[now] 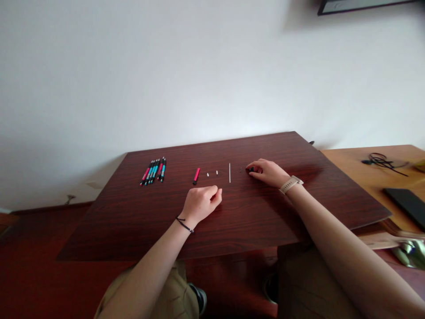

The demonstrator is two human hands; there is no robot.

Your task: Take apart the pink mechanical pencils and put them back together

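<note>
On a dark wooden table (252, 221), my left hand (200, 201) rests loosely curled, holding nothing I can see. My right hand (268, 172) lies further back with its fingertips on a small black part (251, 169). In a row between the hands and the far edge lie a pink pen piece (196, 175), two tiny white parts (212, 173), a thin white rod (229, 173) and a tiny dark speck (240, 169). A bunch of several pink and teal pens (153, 171) lies at the far left.
A lighter wooden table (358, 166) stands to the right with a tangle of black cable (381, 160) and a dark flat device (405, 200). A white wall rises behind. My knees and a shoe show below the table's front edge.
</note>
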